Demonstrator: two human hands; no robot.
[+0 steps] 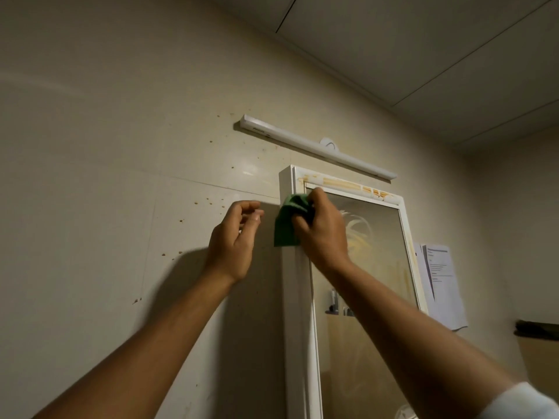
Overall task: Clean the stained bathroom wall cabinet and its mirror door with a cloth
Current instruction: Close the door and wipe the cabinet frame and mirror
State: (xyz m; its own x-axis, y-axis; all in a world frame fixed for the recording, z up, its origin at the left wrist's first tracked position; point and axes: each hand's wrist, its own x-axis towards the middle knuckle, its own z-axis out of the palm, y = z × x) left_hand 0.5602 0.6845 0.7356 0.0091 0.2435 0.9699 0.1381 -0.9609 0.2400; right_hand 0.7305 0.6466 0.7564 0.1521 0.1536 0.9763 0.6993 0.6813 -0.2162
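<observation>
Right hand bunches green cloth, pressed on cabinet upper-left frame. Left hand free, fingers loosely curled, holds nothing, near wall. Step: wiping frame. Orange stains on top rail, smears on mirror remain; next likely sweep cloth right along rail.

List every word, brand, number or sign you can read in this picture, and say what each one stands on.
"PHILIPS": faint grey lettering near the left end of the white tube light above the cabinet; small, so the reading is likely but not certain.
Printed sheets of paper on the wall right of the mirror door: lines of text, too small and blurred to read.
Nothing else legible.
</observation>
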